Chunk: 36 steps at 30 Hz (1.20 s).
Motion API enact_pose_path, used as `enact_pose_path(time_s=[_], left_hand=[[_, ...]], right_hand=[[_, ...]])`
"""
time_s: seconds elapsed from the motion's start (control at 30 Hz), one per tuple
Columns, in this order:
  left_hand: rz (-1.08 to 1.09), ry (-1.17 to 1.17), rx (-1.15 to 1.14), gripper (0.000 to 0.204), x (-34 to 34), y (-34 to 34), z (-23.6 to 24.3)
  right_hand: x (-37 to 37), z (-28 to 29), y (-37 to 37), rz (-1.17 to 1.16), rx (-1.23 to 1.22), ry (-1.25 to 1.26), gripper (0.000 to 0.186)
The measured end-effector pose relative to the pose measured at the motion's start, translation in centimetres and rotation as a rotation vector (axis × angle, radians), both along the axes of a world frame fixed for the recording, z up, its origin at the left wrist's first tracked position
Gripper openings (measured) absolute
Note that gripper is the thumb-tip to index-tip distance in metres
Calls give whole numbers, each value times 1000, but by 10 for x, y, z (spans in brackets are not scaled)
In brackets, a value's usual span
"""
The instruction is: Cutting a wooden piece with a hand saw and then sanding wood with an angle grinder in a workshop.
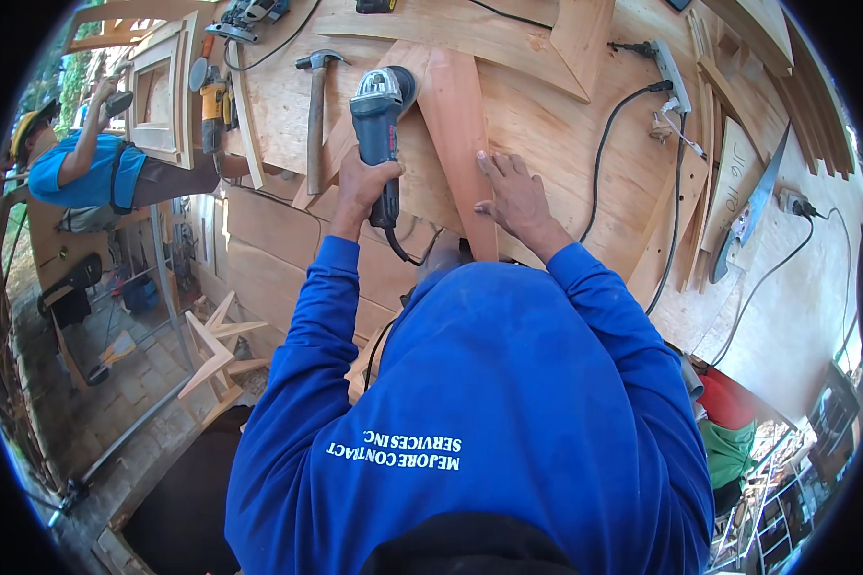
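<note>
My left hand [362,184] is wrapped round the dark blue body of an angle grinder [378,129]. The grinder's silver head and round disc point away from me, at the upper edge of a tapered reddish wooden piece [454,120]. I cannot tell whether the disc touches the wood. My right hand [518,199] lies with its fingers stretched over the right edge of that piece, near its narrow end. A second pale board [340,144] lies under the grinder, partly hidden by it. A claw hammer [317,115] rests to the left.
A plywood worktable [547,134] carries a wooden frame corner [575,57], a power strip [673,81] with black cords, a handsaw [758,206] and a yellow power tool [211,105]. At the left, a person in blue [86,172] works beside a wooden frame [158,91].
</note>
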<state>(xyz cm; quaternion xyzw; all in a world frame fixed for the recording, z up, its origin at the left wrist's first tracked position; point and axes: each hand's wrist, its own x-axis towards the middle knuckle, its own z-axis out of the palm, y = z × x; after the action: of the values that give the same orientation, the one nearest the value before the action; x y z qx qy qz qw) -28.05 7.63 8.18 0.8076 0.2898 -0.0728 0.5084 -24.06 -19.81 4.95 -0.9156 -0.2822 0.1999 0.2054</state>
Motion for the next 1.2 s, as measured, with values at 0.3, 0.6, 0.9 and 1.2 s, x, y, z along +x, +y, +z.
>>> enact_pose_path(time_s=[0.3,0.6,0.9,1.2], left_hand=[[-75,20,-2,43,57,-28,4],[-164,-17,-29,42,100,-60,0],[-85,-73,-192,47,79,-69,24],[2,-68,-256,46,33,-60,46]], right_hand=[[39,-20,-24,-21,138,-101,72],[116,-26,-76,-318,-61,-332,63],[169,-30,-38,-281,-64,-436,78],[191,-39,-23,-144,-84,-458,82]])
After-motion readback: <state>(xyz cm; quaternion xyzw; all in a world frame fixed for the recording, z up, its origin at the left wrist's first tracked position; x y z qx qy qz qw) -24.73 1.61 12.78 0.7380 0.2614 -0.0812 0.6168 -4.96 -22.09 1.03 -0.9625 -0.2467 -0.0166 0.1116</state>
